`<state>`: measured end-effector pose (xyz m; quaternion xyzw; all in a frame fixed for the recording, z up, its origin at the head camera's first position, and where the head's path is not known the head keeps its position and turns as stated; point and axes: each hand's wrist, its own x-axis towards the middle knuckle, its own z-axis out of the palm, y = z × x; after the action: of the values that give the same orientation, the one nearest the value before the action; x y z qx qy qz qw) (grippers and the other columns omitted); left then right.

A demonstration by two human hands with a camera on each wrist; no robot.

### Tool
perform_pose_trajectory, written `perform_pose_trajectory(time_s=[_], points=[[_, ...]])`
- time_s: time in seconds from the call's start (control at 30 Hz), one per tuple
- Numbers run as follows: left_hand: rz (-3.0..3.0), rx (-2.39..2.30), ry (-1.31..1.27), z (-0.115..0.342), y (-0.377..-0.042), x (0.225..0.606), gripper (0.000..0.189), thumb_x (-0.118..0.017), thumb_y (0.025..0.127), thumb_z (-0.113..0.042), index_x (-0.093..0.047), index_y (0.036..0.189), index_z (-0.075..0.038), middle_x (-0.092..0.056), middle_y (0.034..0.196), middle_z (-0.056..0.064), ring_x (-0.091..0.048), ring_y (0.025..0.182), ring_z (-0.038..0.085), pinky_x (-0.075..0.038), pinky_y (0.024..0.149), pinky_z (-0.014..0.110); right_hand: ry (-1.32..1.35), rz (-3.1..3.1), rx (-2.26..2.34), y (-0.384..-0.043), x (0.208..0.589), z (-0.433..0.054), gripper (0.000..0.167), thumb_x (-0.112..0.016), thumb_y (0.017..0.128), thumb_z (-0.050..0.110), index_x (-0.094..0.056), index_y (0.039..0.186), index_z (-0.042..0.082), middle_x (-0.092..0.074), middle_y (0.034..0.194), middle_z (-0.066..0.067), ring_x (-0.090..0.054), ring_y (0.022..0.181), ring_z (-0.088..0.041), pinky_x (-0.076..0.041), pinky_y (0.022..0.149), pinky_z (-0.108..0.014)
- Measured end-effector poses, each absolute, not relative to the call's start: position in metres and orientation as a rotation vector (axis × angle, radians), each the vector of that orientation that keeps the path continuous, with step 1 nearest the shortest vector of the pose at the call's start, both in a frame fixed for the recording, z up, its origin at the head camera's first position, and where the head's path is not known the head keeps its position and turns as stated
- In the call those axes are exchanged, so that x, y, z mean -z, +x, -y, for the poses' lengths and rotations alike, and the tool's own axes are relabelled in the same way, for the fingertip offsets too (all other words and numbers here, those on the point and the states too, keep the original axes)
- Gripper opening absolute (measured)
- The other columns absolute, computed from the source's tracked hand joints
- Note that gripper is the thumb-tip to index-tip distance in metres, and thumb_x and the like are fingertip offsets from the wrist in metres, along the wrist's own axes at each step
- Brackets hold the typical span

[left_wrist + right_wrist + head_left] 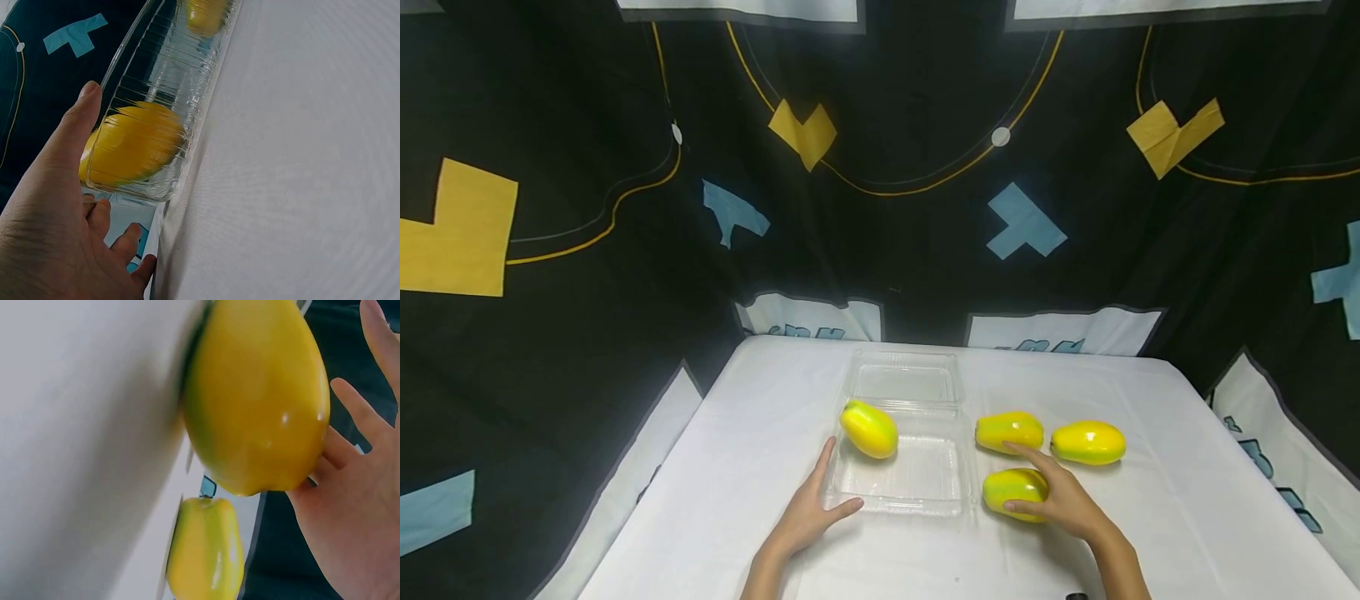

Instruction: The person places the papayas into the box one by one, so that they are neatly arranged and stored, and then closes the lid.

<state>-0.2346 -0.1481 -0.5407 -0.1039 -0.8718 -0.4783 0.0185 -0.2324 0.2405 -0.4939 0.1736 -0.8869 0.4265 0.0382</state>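
A clear plastic clamshell box [925, 471] lies on the table with its lid [904, 383] folded back. One yellow-green papaya [871, 429] rests in the left part of its base. Beside the box's front left corner is my left hand [805, 512], thumb and fingers spread, holding nothing. In the left wrist view, that papaya [140, 140] shows through the clear wall. My right hand [1067, 500] is at the right side of the nearest loose papaya [1009, 492], its fingers extended around it without a closed grip. The right wrist view shows this papaya [256, 394] large beside the palm.
Two more papayas lie to the right of the box, one behind the nearest papaya [1009, 425] and one farther right [1088, 442]. A white cloth [700, 517] covers the table. A dark patterned curtain [910, 250] hangs behind. A small black object [1077, 596] shows at the front edge.
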Motion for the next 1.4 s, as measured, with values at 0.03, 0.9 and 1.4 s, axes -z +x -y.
perform_pose_trajectory(time_s=[0.03,0.9,1.4], points=[[2.706,1.484,-0.325,0.148,-0.235,0.541,0.102,-0.073,0.074,-0.046,-0.006,0.149,-0.028,-0.011,0.154,0.006,-0.016,0.137,0.033,-0.016,0.106,0.059,0.527,2.735,-1.315,-0.231,0.495,-0.241,0.081,-0.083,0.065,0.036,-0.046,0.135,0.02,-0.044,0.139,-0.004,-0.031,0.13,-0.037,-0.02,0.101,-0.065],[2.706,1.488,-0.329,0.148,-0.233,0.539,0.101,-0.073,0.075,-0.044,-0.005,0.148,-0.033,-0.011,0.154,0.006,-0.015,0.137,0.033,-0.016,0.106,0.059,0.541,2.854,-1.303,-0.221,0.504,-0.259,0.08,-0.082,0.065,0.01,-0.046,0.136,0.022,-0.044,0.138,-0.005,-0.034,0.129,-0.036,-0.02,0.102,-0.065],[2.7,1.506,-0.334,0.149,-0.234,0.539,0.1,-0.073,0.076,-0.044,-0.005,0.148,-0.034,-0.01,0.154,0.003,-0.015,0.137,0.033,-0.015,0.106,0.06,0.416,2.67,-1.564,-0.207,0.499,-0.259,0.082,-0.082,0.066,0.032,-0.044,0.137,0.018,-0.046,0.137,0.001,-0.037,0.125,-0.012,-0.034,0.097,-0.061]])
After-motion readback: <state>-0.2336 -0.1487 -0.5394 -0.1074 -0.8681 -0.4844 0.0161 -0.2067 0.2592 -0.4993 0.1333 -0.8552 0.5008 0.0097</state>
